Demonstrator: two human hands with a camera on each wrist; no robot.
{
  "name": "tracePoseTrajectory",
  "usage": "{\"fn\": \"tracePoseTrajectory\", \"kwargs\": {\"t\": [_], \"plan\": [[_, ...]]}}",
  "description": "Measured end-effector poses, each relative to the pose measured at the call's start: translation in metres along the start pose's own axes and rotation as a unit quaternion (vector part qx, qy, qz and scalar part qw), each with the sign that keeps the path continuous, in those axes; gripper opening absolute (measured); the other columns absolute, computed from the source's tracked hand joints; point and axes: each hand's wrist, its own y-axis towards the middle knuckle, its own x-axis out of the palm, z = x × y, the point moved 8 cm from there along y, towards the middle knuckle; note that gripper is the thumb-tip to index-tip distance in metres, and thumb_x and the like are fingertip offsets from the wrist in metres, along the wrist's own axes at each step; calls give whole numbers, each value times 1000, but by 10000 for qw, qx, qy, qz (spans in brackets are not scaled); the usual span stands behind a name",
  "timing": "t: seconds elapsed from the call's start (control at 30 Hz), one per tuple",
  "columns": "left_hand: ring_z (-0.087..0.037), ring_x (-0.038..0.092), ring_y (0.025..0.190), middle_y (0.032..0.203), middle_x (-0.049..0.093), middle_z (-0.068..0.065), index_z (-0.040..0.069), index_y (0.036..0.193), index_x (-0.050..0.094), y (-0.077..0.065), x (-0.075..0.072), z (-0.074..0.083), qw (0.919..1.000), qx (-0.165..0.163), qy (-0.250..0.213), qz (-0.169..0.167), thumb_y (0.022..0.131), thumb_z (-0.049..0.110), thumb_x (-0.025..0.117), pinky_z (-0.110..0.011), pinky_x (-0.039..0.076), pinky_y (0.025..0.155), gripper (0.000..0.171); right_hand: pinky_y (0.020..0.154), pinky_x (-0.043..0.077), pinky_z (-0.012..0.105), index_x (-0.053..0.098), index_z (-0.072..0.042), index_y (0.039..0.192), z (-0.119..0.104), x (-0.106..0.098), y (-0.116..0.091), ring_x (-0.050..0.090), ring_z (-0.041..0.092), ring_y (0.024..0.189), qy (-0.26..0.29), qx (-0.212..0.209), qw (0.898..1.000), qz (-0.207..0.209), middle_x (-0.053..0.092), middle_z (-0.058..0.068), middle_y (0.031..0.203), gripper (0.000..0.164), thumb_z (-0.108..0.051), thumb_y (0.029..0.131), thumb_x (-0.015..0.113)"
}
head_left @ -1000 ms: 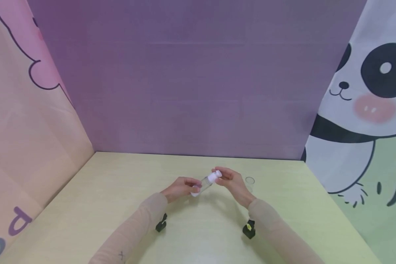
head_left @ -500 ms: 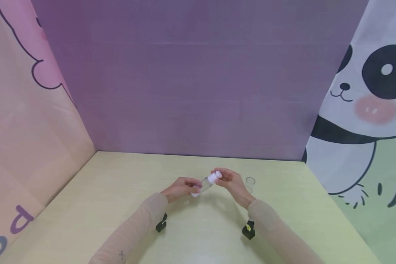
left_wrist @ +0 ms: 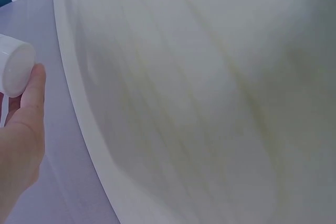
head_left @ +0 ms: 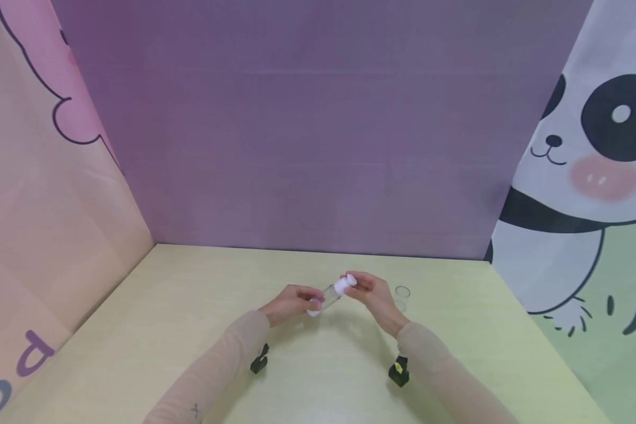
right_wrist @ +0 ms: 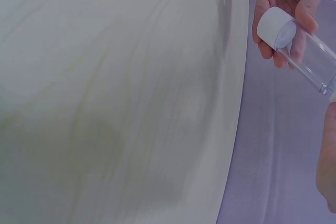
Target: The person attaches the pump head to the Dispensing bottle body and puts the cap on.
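Observation:
A clear cylindrical bottle (head_left: 329,296) with a white base and a white top is held tilted above the table, top end up and to the right. My left hand (head_left: 291,304) grips the lower part by the white base (right_wrist: 275,26), thumb on the near side. At the upper end, my right hand (head_left: 375,294) pinches the white top (head_left: 343,285) between thumb and fingers. The right wrist view shows the see-through wall of the bottle, with my right hand cut off by the edge. In the left wrist view only the white base end shows beside my left hand (left_wrist: 23,129).
A clear cap (head_left: 401,292), round-rimmed, stands on the pale wooden table (head_left: 191,318) just right of my right hand. Black wrist devices (head_left: 399,372) hang under both sleeves. A purple backdrop (head_left: 318,147) rises behind the table, with printed side panels left and right.

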Motion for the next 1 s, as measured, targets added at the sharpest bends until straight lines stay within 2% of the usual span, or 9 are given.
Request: {"fn": "tracePoseTrajectory", "kwargs": {"t": [0.57,0.8,1.0], "plan": [[-18,55,99,122,58,-8,12,116,62,1,0,0,10000,-1,37,36,83,23,68,-38,47,89,36,93,47,35,58,-5,117,3,-4,0,61,20,103,-262,108,9990,334,63,12,116,43,-17,78,72],[-18,56,98,119,59,-9,10,115,63,2,2,-1,10000,46,-33,18,83,21,68,-34,49,87,35,91,47,36,55,-1,119,5,-5,0,62,18,98,-386,178,9979,485,65,11,111,51,-22,76,74],[-18,56,98,120,59,-9,10,115,63,4,2,-2,10000,22,-64,37,82,22,68,-34,48,87,35,90,48,37,56,-1,118,6,-6,1,62,18,95,-453,180,9970,599,65,11,109,50,-23,76,74]]}}
